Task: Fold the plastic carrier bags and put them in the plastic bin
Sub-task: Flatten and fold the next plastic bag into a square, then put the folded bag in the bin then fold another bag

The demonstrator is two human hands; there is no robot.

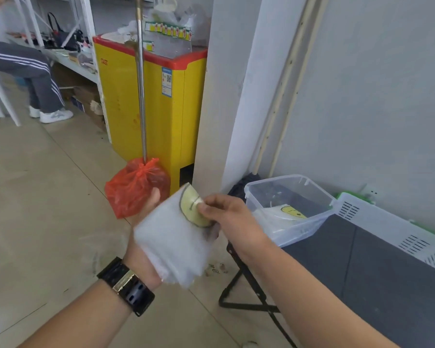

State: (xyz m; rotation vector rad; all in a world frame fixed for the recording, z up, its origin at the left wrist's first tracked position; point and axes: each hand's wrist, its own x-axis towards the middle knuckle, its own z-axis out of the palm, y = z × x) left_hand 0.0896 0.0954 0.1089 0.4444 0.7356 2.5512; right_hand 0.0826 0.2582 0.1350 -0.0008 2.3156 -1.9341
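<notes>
A folded white carrier bag [173, 239] with a yellow smiley print lies flat across my left hand [146, 259], which holds it from beneath. My right hand [226, 214] pinches its upper right edge at the print, thumb on top. To the right, a clear plastic bin [309, 222] stands open on the corner of a dark grey table [377, 272]. Inside the bin lies another folded white bag [286, 213] with a yellow print. The held bag hangs over the floor, left of the table and the bin.
A white slotted lid or basket [392, 227] lies on the table behind the bin. A metal pole with a red bag [133, 189] tied over its foot leans by a yellow cabinet [148, 101]. A seated person [30, 71] is at the far left.
</notes>
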